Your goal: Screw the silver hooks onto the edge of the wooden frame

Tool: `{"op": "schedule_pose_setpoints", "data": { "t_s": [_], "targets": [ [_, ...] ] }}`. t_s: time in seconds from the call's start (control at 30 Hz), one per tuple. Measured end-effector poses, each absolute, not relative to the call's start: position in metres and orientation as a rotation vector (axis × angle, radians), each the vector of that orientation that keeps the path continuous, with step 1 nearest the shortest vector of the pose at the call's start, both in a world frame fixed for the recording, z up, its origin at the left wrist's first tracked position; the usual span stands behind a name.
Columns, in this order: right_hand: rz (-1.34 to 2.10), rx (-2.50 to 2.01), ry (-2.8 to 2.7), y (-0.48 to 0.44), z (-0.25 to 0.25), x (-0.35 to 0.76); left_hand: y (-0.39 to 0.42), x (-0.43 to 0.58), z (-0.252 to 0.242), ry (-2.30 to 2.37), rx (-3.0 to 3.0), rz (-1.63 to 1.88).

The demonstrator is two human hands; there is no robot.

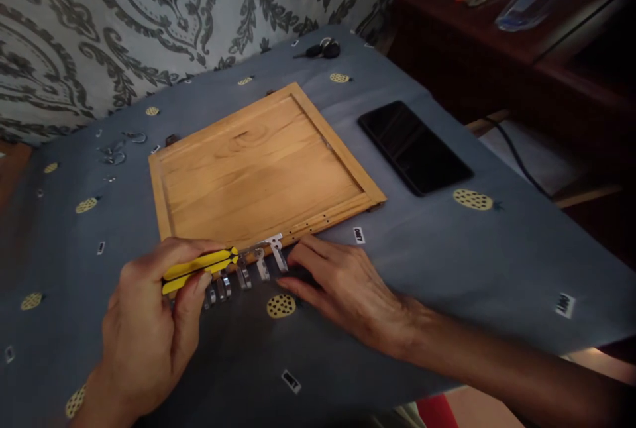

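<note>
My left hand [149, 322] is closed around a yellow-handled screwdriver [199, 267], whose tip points right at a metal hook rack [248, 266] lying along the near edge of a wooden panel [258, 163]. My right hand [342, 282] lies flat with fingers stretched out, its fingertips touching the right end of the hook rack next to the panel's edge. The rack's several metal hooks hang toward me over the blue cloth.
A blue cloth with yellow pineapple prints [472, 199] covers the table [447, 262]. A black phone [415, 146] lies to the right of the panel. Keys [322, 49] sit at the far edge, small metal parts [116, 150] at the left. A dark wooden cabinet [521, 50] stands to the right.
</note>
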State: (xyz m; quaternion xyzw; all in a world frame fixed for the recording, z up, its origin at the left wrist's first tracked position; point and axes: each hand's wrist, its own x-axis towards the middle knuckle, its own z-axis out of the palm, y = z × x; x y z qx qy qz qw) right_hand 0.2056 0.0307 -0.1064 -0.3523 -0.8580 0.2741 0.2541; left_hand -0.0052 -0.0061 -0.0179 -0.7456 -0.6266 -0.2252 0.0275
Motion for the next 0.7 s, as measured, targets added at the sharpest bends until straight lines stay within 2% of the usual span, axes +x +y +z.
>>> {"op": "schedule_pose_setpoints", "data": {
  "t_s": [0.7],
  "targets": [
    [0.958, -0.949, -2.231, 0.0308, -0.1125, 0.2046, -0.0085, -0.0037, -0.0179, -1.972, -2.315, -0.668]
  ]
}}
